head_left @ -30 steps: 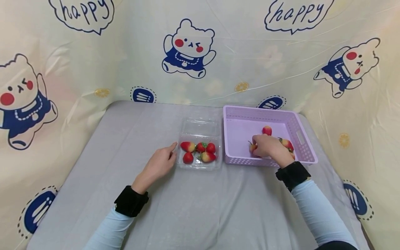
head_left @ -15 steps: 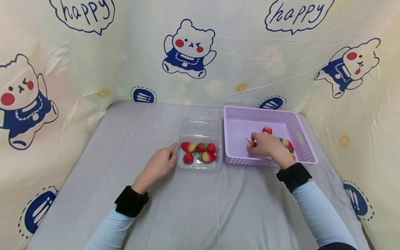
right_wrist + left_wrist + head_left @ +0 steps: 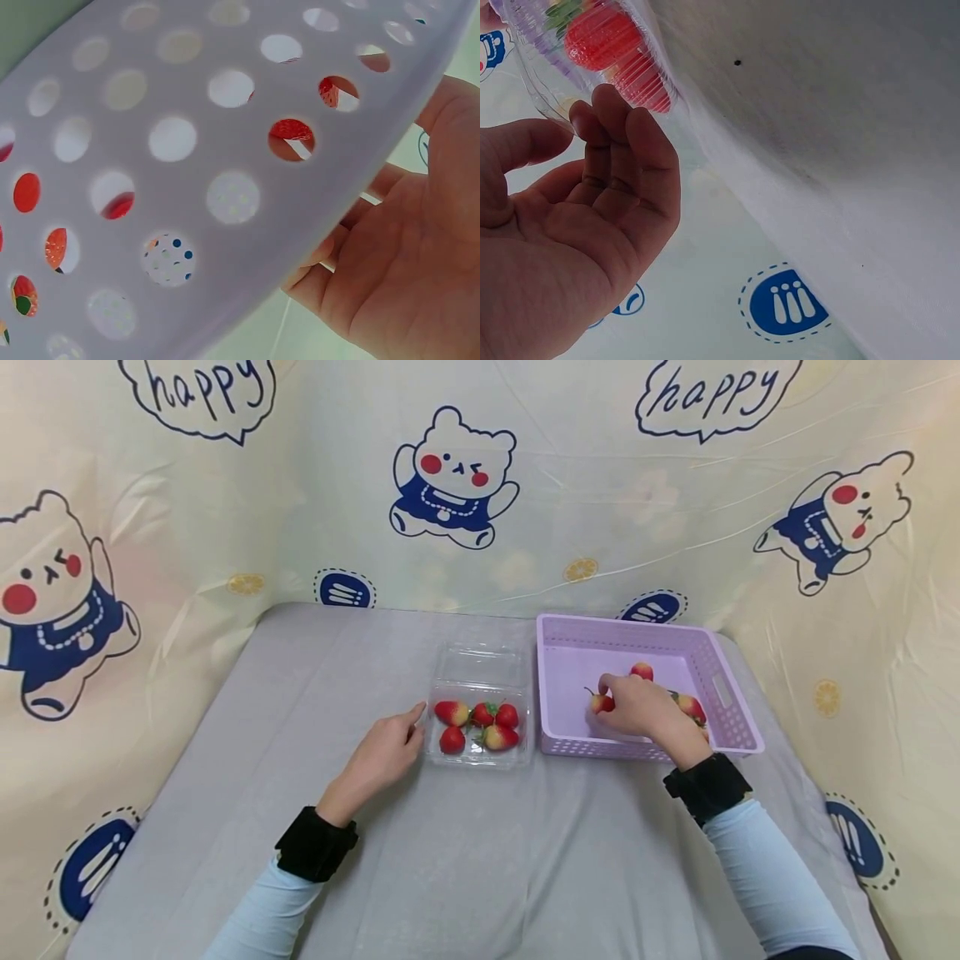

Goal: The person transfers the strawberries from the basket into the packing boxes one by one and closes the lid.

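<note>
The clear plastic box stands with its lid flipped back, and several strawberries lie in it. My left hand is at the box's left edge, index finger extended to its rim; the left wrist view shows relaxed, bent fingers there. To the right is a lilac perforated basket, with my right hand reaching inside. Its thumb and fingers pinch a strawberry whose stem points left. In the right wrist view the basket wall hides the fingertips, and bits of red strawberry show through its holes.
Another strawberry lies behind the right hand in the basket, and more strawberries are partly hidden by it. A grey cloth covers the table. Behind hangs a patterned curtain with bear drawings.
The right hand has shifted slightly left and away from me inside the basket, with the pinched strawberry moving along. The left hand has stayed at the box.
</note>
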`<act>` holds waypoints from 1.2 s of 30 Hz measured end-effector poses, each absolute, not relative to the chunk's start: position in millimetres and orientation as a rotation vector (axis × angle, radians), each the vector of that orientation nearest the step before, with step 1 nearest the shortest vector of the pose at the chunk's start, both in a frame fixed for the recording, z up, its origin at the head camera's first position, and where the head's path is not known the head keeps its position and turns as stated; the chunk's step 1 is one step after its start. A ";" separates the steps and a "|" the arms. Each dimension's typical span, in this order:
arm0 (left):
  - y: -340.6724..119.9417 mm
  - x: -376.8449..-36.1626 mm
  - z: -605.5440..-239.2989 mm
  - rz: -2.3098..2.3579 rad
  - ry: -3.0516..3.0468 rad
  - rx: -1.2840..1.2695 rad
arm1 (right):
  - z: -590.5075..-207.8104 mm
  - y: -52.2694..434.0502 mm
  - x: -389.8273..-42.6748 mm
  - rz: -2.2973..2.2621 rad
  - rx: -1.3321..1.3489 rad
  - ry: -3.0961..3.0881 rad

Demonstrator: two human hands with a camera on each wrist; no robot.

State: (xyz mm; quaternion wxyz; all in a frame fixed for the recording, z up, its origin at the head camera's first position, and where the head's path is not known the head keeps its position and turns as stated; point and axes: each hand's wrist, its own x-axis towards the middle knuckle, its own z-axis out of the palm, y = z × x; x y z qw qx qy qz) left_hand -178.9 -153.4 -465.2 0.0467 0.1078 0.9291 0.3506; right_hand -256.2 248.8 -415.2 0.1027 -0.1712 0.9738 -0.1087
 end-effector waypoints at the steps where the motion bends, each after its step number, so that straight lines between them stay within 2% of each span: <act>1: -153.4 -179.0 -465.4 1.070 2.836 0.329 | -415.0 248.6 -256.1 -0.322 -0.508 2.878; 36: -154.6 -178.8 -465.6 1.095 2.819 0.334 | -389.7 224.5 -238.9 -0.407 -0.659 2.955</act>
